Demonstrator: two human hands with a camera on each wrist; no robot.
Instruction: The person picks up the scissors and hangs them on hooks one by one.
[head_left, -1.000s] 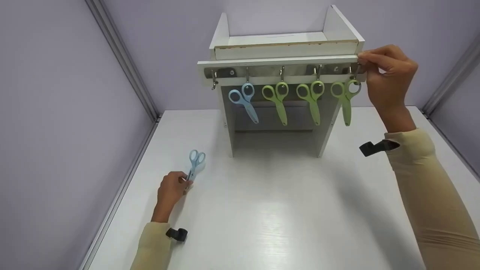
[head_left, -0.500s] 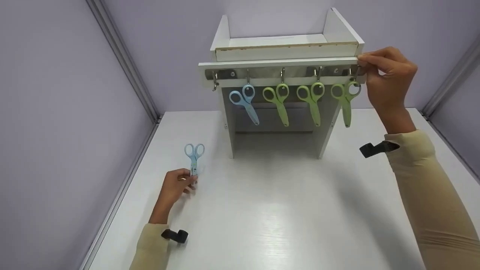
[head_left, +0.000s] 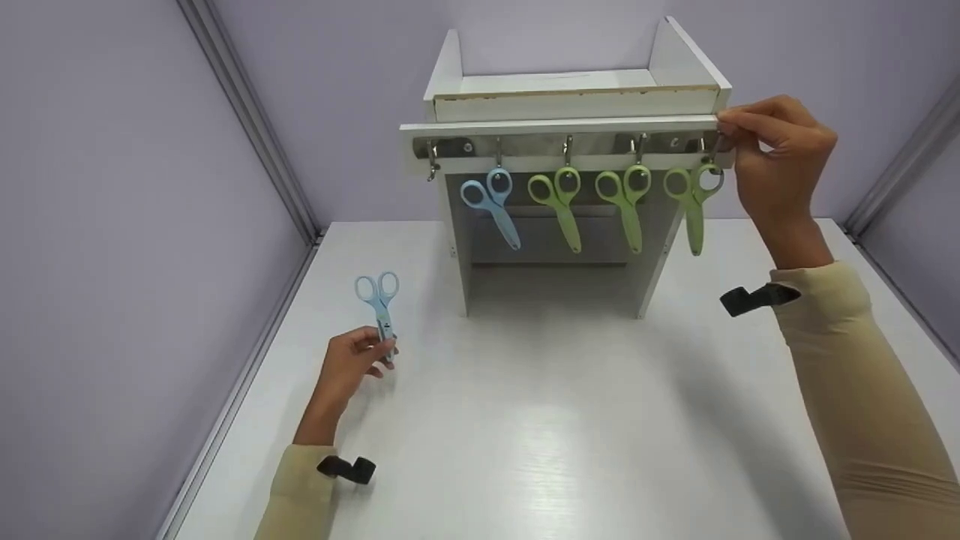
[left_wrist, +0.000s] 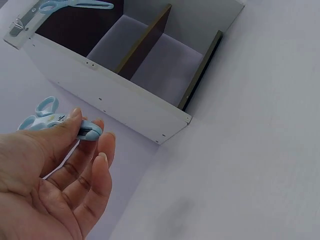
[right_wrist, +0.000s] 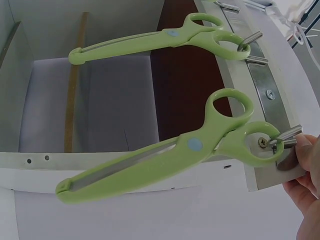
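The blue scissors (head_left: 379,304) were lifted clear of the surface (head_left: 540,450) in the lower left of the head view. A second earlier they had been lying flat with only the blade end touched; now they were stood upright, handle loops on top, the closed blades pinched between the thumb and fingers (left_wrist: 95,131) of the left hand (head_left: 351,367). The remaining fingers of that hand were seen loosely spread in the left wrist view. The scissors had also been carried a little to the left and upward in the frame.

At the upper right, no change was noted. The right hand (head_left: 780,161) was kept at the end of the hook rail (head_left: 570,142), its fingers (right_wrist: 307,155) curled and pinched on the last hook (right_wrist: 287,137), from which a pair of green scissors (right_wrist: 165,157) was hung. Two more green pairs (head_left: 592,199) and one blue pair (head_left: 487,199) were seen hanging along the rail of the white shelf unit (head_left: 570,90), while the leftmost hook (head_left: 430,159) was left bare.

By the look of it, the pick-up had been completed, and that bare hook was judged the likely place for the lifted pair.
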